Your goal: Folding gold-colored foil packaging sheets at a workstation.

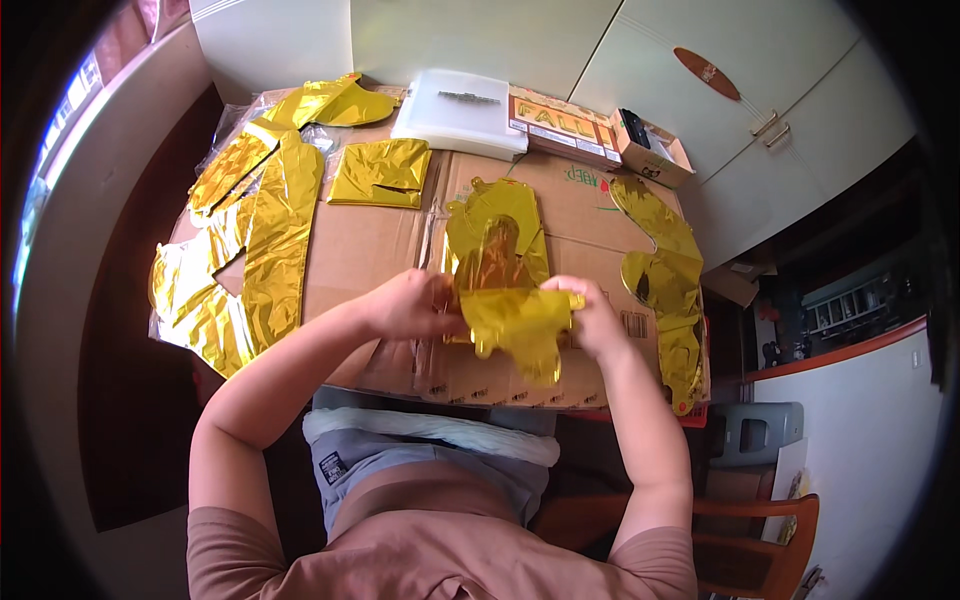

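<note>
Between my hands, above the near middle of the cardboard-covered table (350, 290), hangs a flat gold foil balloon (522, 318), partly folded toward me. My left hand (415, 303) has its fingers closed at the foil's left edge. On the other side, my right hand (588, 315) pinches the right edge. Just beyond lies more flat gold foil (495, 220), with a rounded outline; whether it is joined to the held piece I cannot tell.
Large gold foil shapes (285, 240) cover the table's left side, and another foil shape (668, 270) lies along the right edge. A folded foil square (380, 172) is beyond my left hand. At the back stand a white plastic box (460, 112), a printed carton (565, 128) and a small open box (655, 150).
</note>
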### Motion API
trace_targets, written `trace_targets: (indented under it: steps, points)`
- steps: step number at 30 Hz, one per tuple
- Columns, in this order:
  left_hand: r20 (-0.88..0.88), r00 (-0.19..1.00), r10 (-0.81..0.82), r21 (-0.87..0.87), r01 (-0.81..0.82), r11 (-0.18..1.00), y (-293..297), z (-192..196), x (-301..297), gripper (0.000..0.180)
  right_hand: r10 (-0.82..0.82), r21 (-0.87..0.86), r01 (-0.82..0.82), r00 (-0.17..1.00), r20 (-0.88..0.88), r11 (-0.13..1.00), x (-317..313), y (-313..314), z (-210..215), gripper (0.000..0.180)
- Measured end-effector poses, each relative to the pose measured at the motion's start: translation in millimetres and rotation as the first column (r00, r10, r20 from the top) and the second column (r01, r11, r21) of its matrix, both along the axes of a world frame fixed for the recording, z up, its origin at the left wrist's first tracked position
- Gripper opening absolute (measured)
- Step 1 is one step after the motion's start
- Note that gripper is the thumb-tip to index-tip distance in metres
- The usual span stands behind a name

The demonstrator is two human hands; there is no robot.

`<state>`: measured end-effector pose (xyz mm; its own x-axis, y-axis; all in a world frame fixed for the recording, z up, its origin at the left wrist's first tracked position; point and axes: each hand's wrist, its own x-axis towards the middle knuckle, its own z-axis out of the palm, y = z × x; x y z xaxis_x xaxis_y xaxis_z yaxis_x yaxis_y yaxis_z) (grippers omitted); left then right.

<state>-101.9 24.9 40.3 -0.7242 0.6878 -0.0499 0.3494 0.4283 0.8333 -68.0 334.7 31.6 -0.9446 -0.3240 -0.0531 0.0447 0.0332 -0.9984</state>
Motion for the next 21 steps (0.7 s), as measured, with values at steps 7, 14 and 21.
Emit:
trace_targets:
  steps: [7, 14, 21]
  points:
    - [0.434, 0.881, 0.187, -0.023, -0.197, 0.98, 20, 21, -22, 0.056, -0.137, 0.161, 0.085, 0.929, 0.343, 0.983, -46, -3, -15, 0.016]
    - [0.173, 0.971, 0.166, -0.086, -0.153, 0.984, 18, 34, 2, 0.045, -0.138, 0.081, 0.119, 0.945, 0.295, 0.99, -48, -3, -2, 0.02]
    - [0.113, 0.948, 0.297, 0.029, -0.302, 0.953, 22, -11, 9, 0.037, 0.299, -0.39, -0.157, 0.894, 0.334, 0.907, -48, 58, -4, 0.062]
